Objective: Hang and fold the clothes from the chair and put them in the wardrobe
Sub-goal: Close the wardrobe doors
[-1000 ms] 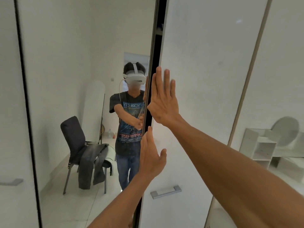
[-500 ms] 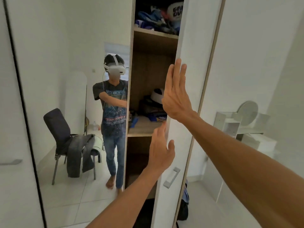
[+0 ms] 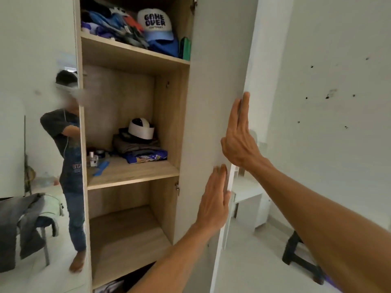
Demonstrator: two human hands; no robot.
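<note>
The wardrobe stands open in front of me, its wooden shelves showing. Its white door is swung out to the right. My right hand lies flat on the door's outer edge, fingers up. My left hand presses flat on the same edge lower down. Neither hand holds anything. In the mirrored door at the left I see the reflection of the chair with grey clothes draped over it.
The top shelf holds crumpled clothes and a "GAME OVER" cap. The middle shelf carries folded clothes, a white cap and small items. The lower shelf is bare. A dark stool and a white cabinet stand at the right.
The wardrobe door has swung from nearly shut to wide open toward the right, with both flat hands following it. The shelves have come into view.
</note>
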